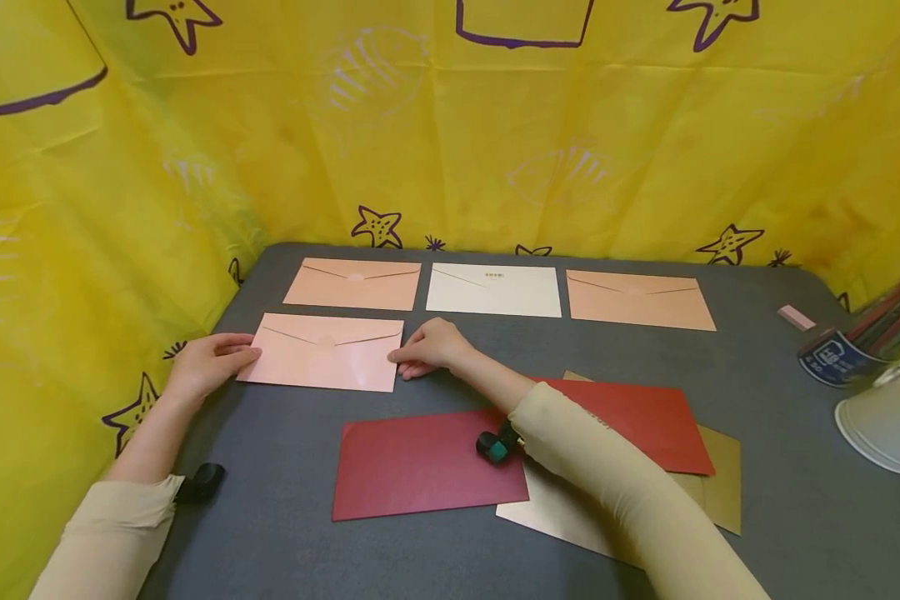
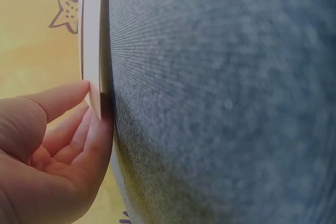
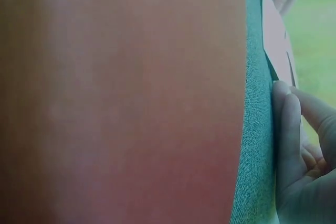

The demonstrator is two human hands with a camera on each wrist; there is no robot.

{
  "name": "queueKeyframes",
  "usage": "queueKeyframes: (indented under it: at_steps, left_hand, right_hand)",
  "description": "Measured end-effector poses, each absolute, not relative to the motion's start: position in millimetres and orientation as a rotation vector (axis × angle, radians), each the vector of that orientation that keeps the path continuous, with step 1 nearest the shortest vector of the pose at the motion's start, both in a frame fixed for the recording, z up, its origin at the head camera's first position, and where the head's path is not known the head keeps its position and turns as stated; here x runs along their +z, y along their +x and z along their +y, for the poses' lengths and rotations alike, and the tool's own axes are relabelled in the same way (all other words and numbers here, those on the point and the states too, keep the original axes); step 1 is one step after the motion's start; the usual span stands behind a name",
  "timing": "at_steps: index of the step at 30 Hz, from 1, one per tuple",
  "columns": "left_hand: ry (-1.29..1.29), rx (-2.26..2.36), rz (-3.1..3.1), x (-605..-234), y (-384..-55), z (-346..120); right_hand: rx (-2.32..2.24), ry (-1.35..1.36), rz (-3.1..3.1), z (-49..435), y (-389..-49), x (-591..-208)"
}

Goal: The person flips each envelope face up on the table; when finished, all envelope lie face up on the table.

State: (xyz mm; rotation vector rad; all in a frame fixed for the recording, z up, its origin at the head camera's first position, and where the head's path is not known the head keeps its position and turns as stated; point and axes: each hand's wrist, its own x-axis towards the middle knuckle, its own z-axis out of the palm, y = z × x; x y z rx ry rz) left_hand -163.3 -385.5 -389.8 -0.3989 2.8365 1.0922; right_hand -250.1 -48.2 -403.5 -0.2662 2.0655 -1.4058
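Observation:
A pale pink envelope (image 1: 322, 354), flap side up, lies in front of the back row, held at both short ends. My left hand (image 1: 206, 365) pinches its left end between thumb and fingers; in the left wrist view the thumb is on top and fingers beneath the corner of the envelope (image 2: 92, 40). At the opposite end my right hand (image 1: 433, 346) pinches the edge near the corner, and the right wrist view shows fingertips on the envelope (image 3: 275, 38). Behind it are a peach envelope (image 1: 352, 287), a white envelope (image 1: 493, 296) and another peach envelope (image 1: 637, 302), side by side.
Under and beside my right forearm lie a dark red envelope (image 1: 420, 467), a bright red envelope (image 1: 645, 421) and gold envelopes (image 1: 723, 475), partly overlapping. To the right stand a pencil tin (image 1: 840, 360), a white container (image 1: 885, 421) and a pink eraser (image 1: 797, 317). Yellow cloth (image 1: 450, 150) borders the grey table.

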Motion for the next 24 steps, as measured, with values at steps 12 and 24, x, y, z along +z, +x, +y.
queueKeyframes:
  at_steps: [12,24]
  left_hand:
    - [-0.367,0.888,2.983,-389,-170,-378]
    - [-0.354,0.871,3.033,-391,-177,-375]
  right_hand:
    - [-1.315,-0.226,2.163,-52,-254,-403]
    - [-1.308,-0.237,2.162,-52,-256,-402]
